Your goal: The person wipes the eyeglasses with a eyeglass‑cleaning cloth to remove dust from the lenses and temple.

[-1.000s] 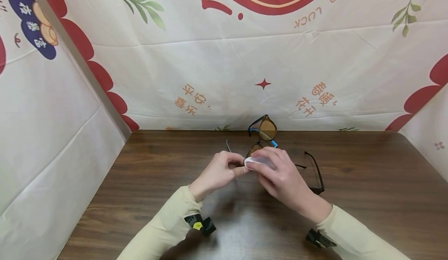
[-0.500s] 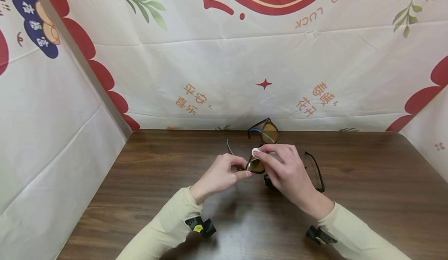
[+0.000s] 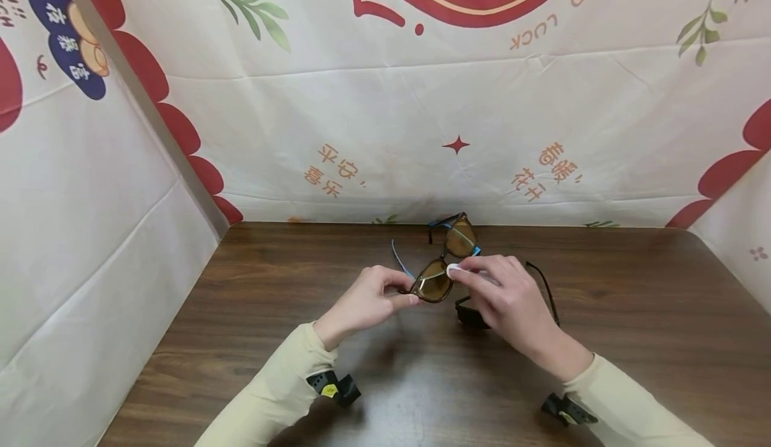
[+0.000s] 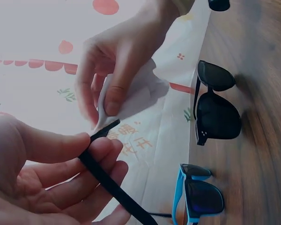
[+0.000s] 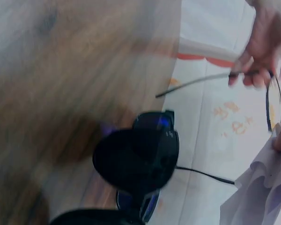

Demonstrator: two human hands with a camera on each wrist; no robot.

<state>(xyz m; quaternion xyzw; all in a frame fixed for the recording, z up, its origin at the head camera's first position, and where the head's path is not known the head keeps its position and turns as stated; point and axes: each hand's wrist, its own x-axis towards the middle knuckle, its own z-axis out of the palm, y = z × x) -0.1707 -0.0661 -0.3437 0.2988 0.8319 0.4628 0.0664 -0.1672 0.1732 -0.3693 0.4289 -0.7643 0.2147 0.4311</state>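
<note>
Brown-lensed sunglasses are held up over the table, tilted, one lens higher than the other. My left hand pinches them between thumb and fingers at the outer corner of the nearer lens. A dark temple arm runs down across those fingers in the left wrist view. My right hand grips a white cloth, folded between thumb and fingers. In the head view the cloth's edge is right at the inner side of the nearer lens; most of the cloth is hidden behind the fingers.
Black sunglasses lie on the wooden table, partly under my right hand in the head view. Sunglasses with blue temple arms lie behind the held pair. A printed white curtain borders the table's back edge.
My right hand has drawn the cloth rightward across the nearer lens, which now shows. The brown sunglasses have dropped slightly, and my left hand has shifted a little left.
</note>
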